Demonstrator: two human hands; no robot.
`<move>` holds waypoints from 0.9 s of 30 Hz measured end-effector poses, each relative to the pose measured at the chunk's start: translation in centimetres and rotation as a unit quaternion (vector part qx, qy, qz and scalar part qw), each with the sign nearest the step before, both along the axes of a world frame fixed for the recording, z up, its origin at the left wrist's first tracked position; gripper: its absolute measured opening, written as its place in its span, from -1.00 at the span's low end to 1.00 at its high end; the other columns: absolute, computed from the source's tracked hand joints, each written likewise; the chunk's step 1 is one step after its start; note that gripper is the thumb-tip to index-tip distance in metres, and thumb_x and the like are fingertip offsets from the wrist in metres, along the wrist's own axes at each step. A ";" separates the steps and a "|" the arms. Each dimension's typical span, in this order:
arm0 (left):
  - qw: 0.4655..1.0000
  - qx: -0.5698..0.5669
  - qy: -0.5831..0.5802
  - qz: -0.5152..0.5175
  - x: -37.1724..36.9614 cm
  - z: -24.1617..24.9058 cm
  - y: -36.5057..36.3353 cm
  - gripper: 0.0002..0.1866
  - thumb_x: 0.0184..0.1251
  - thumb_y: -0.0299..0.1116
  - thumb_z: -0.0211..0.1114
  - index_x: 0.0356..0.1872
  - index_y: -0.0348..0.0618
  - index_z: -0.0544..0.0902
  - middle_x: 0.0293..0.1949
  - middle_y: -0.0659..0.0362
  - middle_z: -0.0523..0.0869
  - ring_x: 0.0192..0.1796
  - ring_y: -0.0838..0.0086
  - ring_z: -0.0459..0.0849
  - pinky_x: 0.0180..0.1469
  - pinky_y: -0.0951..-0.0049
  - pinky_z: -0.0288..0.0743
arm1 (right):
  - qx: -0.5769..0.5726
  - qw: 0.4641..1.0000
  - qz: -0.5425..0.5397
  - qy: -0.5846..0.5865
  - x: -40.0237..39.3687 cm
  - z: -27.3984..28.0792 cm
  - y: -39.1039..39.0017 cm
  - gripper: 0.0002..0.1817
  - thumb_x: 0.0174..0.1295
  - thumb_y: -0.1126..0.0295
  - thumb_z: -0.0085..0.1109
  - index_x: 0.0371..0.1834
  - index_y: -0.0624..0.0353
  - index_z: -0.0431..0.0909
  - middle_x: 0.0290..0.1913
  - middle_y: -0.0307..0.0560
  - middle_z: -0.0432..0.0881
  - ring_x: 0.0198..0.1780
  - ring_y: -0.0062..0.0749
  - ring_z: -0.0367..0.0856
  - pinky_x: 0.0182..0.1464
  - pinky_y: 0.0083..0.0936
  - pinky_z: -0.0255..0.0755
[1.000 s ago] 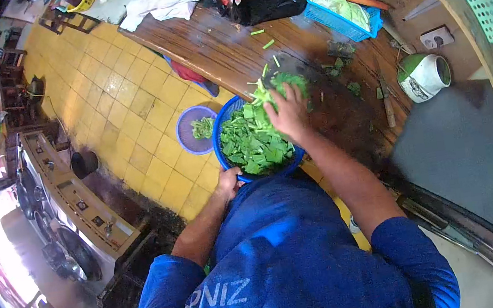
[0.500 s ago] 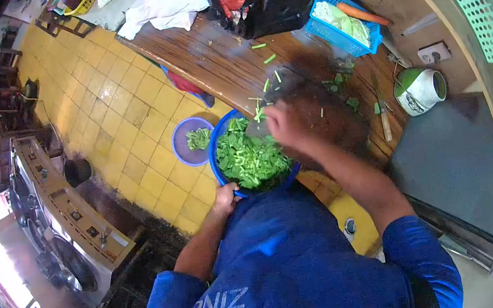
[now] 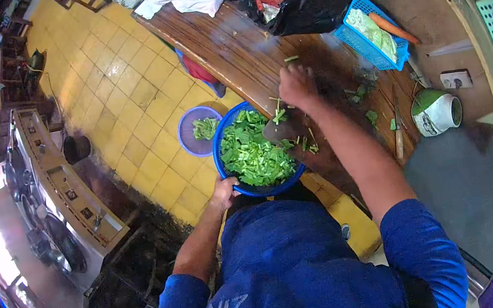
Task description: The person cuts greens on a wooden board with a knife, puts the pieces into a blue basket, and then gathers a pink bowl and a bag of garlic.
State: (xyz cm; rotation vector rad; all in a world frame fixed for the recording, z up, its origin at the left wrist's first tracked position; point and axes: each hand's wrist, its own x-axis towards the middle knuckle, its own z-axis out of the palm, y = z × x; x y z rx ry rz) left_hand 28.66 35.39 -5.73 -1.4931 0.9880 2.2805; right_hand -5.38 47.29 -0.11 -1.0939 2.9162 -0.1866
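Note:
My left hand [image 3: 225, 192] grips the near left rim of a blue basin [image 3: 221, 168], fingers wrapped round its edge. Chopped leafy greens [image 3: 256, 153] fill the basin, with pale cut stems on top. Over the dark chopping board [image 3: 336, 126], at the basin's right, is my right hand [image 3: 298, 85], fingers bent down and slightly apart, somewhat blurred. Below it, a few cut green stems [image 3: 279, 114] lie at the board's edge beside the basin, and another stem piece [image 3: 291, 58] lies just beyond the fingertips.
A knife [image 3: 398, 134] lies on the wooden table [image 3: 227, 50], right of the board. Behind are a blue basket [image 3: 346, 35] with a carrot [image 3: 393, 27], and a black plastic bag [image 3: 308, 5]. A purple basket [image 3: 186, 143] of cut greens stands left of the basin. A white-green container [image 3: 437, 111] is at right.
My right hand has moved from beside the basin to farther over the board. Some stem pieces have shifted toward the basin. My left hand keeps its grip; the view has shifted.

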 end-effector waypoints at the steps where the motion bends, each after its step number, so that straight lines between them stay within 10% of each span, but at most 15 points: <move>1: 1.000 -0.006 -0.003 -0.002 0.1 0.1 -0.1 -0.54 -0.04 -0.67 0.07 -0.02 -0.09 0.41 -0.40 0.22 0.48 -0.47 0.44 0.57 -0.40 0.30 0.68 | -0.021 1.000 0.007 0.016 1.7 0.3 -0.2 -0.82 0.07 0.33 0.06 -0.28 0.12 0.51 -0.14 0.06 0.55 -0.02 0.01 0.48 0.01 0.06 0.25; 2: 1.000 -0.006 -0.001 -0.008 0.0 0.3 -0.2 -0.54 -0.04 -0.67 0.07 -0.02 -0.09 0.41 -0.40 0.22 0.48 -0.47 0.44 0.57 -0.40 0.30 0.68 | 0.000 0.997 -0.015 -0.076 3.5 0.5 -0.7 -0.65 0.05 0.33 0.03 -0.08 0.18 0.54 0.00 0.20 0.49 0.08 0.09 0.43 0.17 0.16 0.15; 7: 0.999 0.028 0.021 -0.029 0.0 -1.0 -1.1 -0.51 -0.05 -0.67 0.06 0.00 -0.05 0.39 -0.35 0.19 0.50 -0.45 0.40 0.59 -0.40 0.30 0.69 | -0.130 0.983 0.115 -0.052 11.3 1.5 -0.9 -0.88 0.01 0.39 0.11 -0.41 0.18 0.54 -0.26 0.11 0.53 -0.16 -0.01 0.50 -0.08 -0.09 0.33; 10: 1.000 0.002 0.015 -0.020 -0.2 -0.3 -1.2 -0.52 -0.05 -0.67 0.07 -0.02 -0.06 0.39 -0.35 0.19 0.50 -0.46 0.40 0.59 -0.43 0.32 0.69 | -0.238 0.884 0.156 -0.372 12.4 2.2 -0.9 -0.93 0.06 0.47 0.09 -0.40 0.18 0.53 -0.28 0.17 0.55 -0.26 0.02 0.55 -0.23 -0.12 0.44; 16: 0.999 0.017 0.021 -0.027 -0.1 0.2 -1.2 -0.54 -0.05 -0.67 0.07 -0.04 -0.07 0.40 -0.37 0.20 0.48 -0.46 0.41 0.57 -0.47 0.33 0.68 | -0.200 0.976 -0.064 0.066 1.9 1.0 1.7 -0.92 -0.03 0.45 0.14 -0.50 0.21 0.57 -0.21 0.18 0.56 -0.14 0.11 0.51 -0.17 -0.04 0.40; 20: 1.000 -0.012 0.007 -0.019 -0.5 1.2 -0.4 -0.79 0.04 -0.62 0.07 -0.32 -0.06 0.35 -0.55 0.27 0.41 -0.60 0.49 0.48 -0.56 0.43 0.60 | -0.070 0.995 -0.017 0.068 1.7 1.1 1.2 -0.79 -0.01 0.38 0.12 -0.36 0.24 0.64 -0.12 0.14 0.58 -0.07 0.10 0.51 -0.08 -0.04 0.38; 22: 1.000 0.002 0.016 -0.014 0.3 -0.4 -0.9 -0.61 -0.05 -0.66 0.07 -0.11 -0.11 0.39 -0.40 0.22 0.46 -0.47 0.41 0.55 -0.48 0.32 0.66 | 0.062 0.996 0.036 -0.054 3.8 3.1 0.0 -0.70 -0.01 0.34 0.10 -0.25 0.28 0.66 -0.05 0.18 0.57 -0.02 0.08 0.51 -0.02 -0.02 0.37; 27: 0.999 -0.004 0.040 -0.021 0.2 0.8 -0.5 -0.70 -0.06 -0.64 0.09 -0.23 -0.15 0.42 -0.47 0.22 0.45 -0.53 0.44 0.53 -0.50 0.38 0.66 | 0.046 0.990 0.026 -0.132 8.7 2.8 -2.2 -0.70 0.01 0.35 0.08 -0.26 0.32 0.64 -0.15 0.23 0.62 -0.03 0.04 0.55 -0.03 -0.08 0.39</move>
